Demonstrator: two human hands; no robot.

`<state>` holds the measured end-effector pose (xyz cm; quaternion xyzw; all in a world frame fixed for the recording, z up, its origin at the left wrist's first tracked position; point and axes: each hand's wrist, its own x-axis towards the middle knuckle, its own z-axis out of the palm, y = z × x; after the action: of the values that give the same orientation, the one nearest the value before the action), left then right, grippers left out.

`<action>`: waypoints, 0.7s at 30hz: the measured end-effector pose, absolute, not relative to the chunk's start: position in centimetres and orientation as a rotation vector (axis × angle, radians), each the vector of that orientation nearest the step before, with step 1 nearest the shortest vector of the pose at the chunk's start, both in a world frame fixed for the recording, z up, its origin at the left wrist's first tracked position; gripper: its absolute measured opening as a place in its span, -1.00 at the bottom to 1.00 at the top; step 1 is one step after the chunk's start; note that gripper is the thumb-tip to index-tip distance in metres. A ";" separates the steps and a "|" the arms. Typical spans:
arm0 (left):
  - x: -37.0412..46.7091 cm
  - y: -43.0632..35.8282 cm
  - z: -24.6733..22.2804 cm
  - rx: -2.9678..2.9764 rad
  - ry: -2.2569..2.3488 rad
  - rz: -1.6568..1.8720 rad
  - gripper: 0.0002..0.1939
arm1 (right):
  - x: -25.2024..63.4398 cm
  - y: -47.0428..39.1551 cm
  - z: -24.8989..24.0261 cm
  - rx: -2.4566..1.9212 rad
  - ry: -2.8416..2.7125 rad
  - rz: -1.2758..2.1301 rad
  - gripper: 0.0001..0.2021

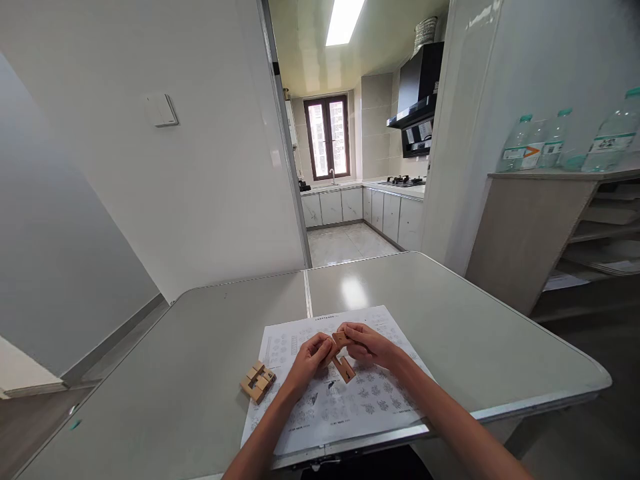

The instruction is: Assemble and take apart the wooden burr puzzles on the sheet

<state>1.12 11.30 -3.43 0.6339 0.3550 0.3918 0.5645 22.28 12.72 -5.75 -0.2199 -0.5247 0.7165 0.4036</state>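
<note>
My left hand [316, 355] and my right hand [369, 344] meet above a printed paper sheet [290, 427]. Between them are notched wooden puzzle pieces with dark marks. The upper wooden piece [341, 338] sits between the fingertips of both hands, my right hand closed on it. A lower wooden piece [345, 369] slants down below the fingers, nearest my left hand, which is closed in a pinch. Fingers hide where the two pieces meet, so I cannot tell whether they are joined. Left of my left hand, a small cluster of wooden blocks [258, 382] rests at the sheet's left edge.
The sheet lies on a grey-green table [480, 340] with a seam running across it. At the right stands a wooden shelf unit [535, 233] with several plastic bottles [553, 140] on top. Beyond the table, a doorway opens to a kitchen with white cabinets [330, 208].
</note>
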 end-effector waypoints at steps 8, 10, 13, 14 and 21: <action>1.2 11.3 -3.7 1.494 0.834 0.960 -0.57 | 22.0 12.7 -5.6 -0.605 -1.316 1.755 -0.53; 1.2 11.4 -3.8 1.478 0.832 0.975 -0.55 | 21.9 12.7 -5.6 -0.608 -1.310 1.748 -0.51; 1.1 11.7 -4.0 1.441 0.824 1.005 -0.52 | 21.7 12.7 -5.6 -0.616 -1.295 1.744 -0.52; 1.1 11.7 -4.1 1.428 0.820 1.015 -0.52 | 21.6 12.7 -5.7 -0.622 -1.292 1.749 -0.53; 1.1 11.7 -4.0 1.378 0.818 1.035 -0.57 | 21.5 13.0 -6.2 -0.649 -1.320 1.789 -0.58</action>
<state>1.10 11.70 -3.95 0.5892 0.3496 0.4426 0.5786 21.47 12.96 -6.17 -0.2567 -0.5222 0.7074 0.4013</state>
